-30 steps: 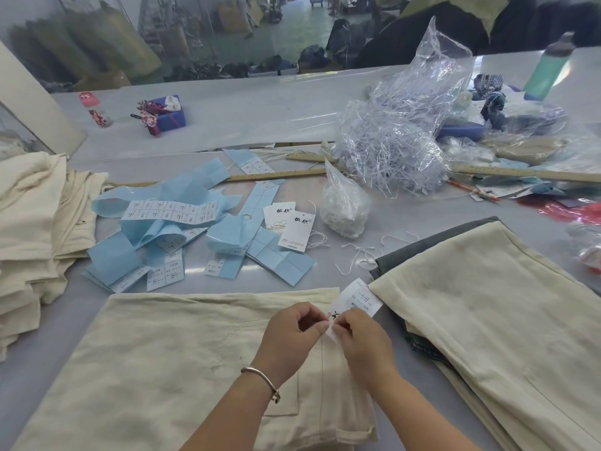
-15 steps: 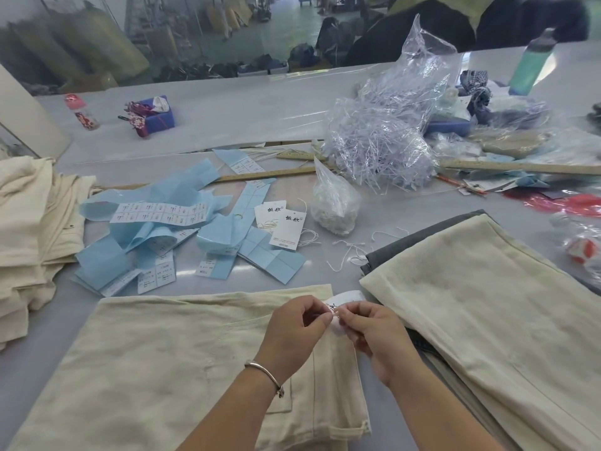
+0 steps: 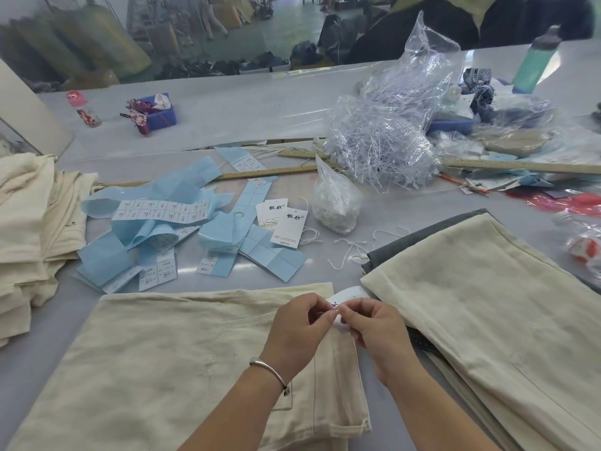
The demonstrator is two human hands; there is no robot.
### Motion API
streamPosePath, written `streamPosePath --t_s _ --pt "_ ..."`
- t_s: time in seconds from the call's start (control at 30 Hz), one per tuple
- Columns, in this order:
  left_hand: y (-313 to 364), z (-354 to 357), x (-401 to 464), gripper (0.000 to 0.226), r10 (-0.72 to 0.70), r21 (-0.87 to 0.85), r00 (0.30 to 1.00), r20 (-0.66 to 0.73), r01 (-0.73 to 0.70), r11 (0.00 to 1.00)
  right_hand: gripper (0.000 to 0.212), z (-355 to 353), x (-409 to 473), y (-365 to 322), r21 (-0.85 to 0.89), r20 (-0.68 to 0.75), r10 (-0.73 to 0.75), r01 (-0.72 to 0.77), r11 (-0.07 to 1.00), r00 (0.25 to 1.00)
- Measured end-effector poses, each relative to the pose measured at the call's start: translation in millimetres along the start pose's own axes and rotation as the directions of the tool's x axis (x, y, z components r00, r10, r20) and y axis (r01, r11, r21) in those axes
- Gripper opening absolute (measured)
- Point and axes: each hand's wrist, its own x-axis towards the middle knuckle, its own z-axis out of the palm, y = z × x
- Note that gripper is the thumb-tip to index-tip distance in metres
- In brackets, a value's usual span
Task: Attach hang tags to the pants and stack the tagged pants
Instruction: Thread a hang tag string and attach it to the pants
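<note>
While both hands' fingers [image 3: 328, 315] pinch it, hang tag [image 3: 353, 292] overlies pants [image 3: 162, 353].

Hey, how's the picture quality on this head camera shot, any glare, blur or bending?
Head view: wide-angle bending curves the table edges and the wooden ruler; soft glare streaks on the tabletop and clear plastic bag; the bottle and background are blurred; the hands and hang tag are fairly sharp.

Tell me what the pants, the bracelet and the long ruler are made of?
The pants look like matte cream woven cloth, likely cotton: visible weave and stitching. The bracelet on the left wrist looks like shiny silver metal. The ruler seems wooden: tan, dull, with printed marks.
</note>
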Motion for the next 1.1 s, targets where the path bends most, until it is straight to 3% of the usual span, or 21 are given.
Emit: streamPosePath --t_s 0.17,0.37,0.53,0.63,0.7,0.8,0.87,0.93,1.03,1.1 --pt "-4.5 -2.2 4.6 0.014 0.017 -0.024 1.0 0.024 -0.016 1.0 0.013 2.6 -1.5 -3.2 -0.028 -0.017 -0.055 0.054 0.998 0.998" --pt "-13.8 -9.4 16.0 0.019 -0.098 -0.197 0.992 0.08 0.112 0.974 0.014 1.7 -0.7 -15.8 -0.067 0.042 0.022 -0.019 0.998 0.999" --pt "-18.3 -9.8 19.8 0.02 -0.102 -0.201 0.992 0.069 0.114 0.973 0.012 10.2 -3.6 -16.4 -0.074 -0.013 -0.019 0.018 0.997 1.0" --pt "-23.1 -7.6 14.1 0.021 -0.093 -0.142 0.995 0.029 0.096 0.985 0.014 10.0 -3.0 -20.0 -0.2 0.016 -0.055 0.057 0.978 0.998" --pt "-27.6 -9.5 9.0 0.021 -0.06 0.038 0.998 0.003 0.06 0.997 0.011 9.4 -1.1 -19.2 -0.412 0.029 -0.093 0.096 0.906 0.995" --pt "-34.8 -28.1 4.0 0.022 -0.024 0.159 1.0 0.002 0.023 0.987 0.01 19.4 -5.0 -12.0 -0.724 -0.026 -0.219 0.133 0.677 0.975" --pt "-42.5 -52.9 -1.5 0.02 -0.007 0.193 0.999 -0.037 0.014 0.981 0.012 34.3 -14.1 -7.5 -0.69 -0.056 -0.329 0.201 0.695 0.943" --pt "-58.8 -87.9 -12.4 0.025 0.007 0.282 0.992 -0.124 0.028 0.959 0.016 56.1 -20.3 -1.2 -0.688 0.002 -0.363 0.265 0.676 0.932" --pt "-93.6 -153.8 -36.1 0.03 -0.075 0.417 0.972 -0.224 0.165 0.894 0.017 95.2 -17.7 12.2 -0.793 0.173 -0.267 0.295 0.533 0.948" --pt "-118.6 -196.8 -52.7 0.028 -0.156 0.467 0.968 -0.197 0.233 0.853 0.033 126.5 -7.0 21.9 -0.847 0.248 -0.164 0.296 0.442 0.955"
